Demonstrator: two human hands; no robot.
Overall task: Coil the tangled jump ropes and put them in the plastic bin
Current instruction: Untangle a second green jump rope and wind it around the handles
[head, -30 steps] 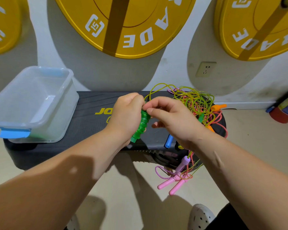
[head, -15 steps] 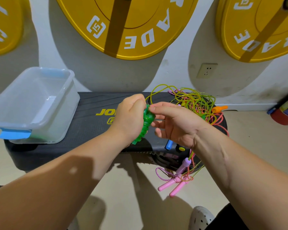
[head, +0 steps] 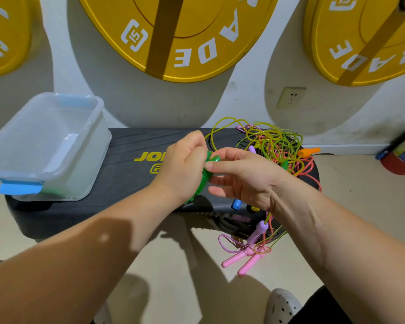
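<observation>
– Over the black step (head: 131,183), what are the hands doing?

– The left hand (head: 185,164) is wrapped round a green handle (head: 202,181) with bumpy rings. It holds the handle a little tipped.

– And the other hand?

– The right hand (head: 243,176) pinches the top end of that same handle with its thumb and first finger. Its other fingers are loosely bent under it.

– Where are the jump ropes?

– Most of them lie in a big tangle (head: 276,143) on the right end of the step, just behind the right hand. Yellow-green, pink and red loops are all mixed up. One yellow-green rope (head: 228,118) goes up from the top of the green handle, makes a loop and runs into the pile.

– Are there more handles?

– Yes. An orange handle (head: 310,151) pokes out at the far right of the pile. A blue handle (head: 236,204) lies at the front edge of the step, under the right hand. A purple handle (head: 257,230) hangs down off the front. Two pink handles (head: 243,260) hang lower, near the floor. I cannot tell if they touch it.

– And the bin?

– The plastic bin (head: 89,174) sits on the left end of the step, well apart from the ropes. You can see through it, and it has a blue clip (head: 19,187) at the near end.

– What is behind?

– Big yellow weight plates (head: 185,43) are on the white wall, with a wall socket (head: 290,97) lower down. A white shoe (head: 282,305) with holes shows at the bottom.
</observation>
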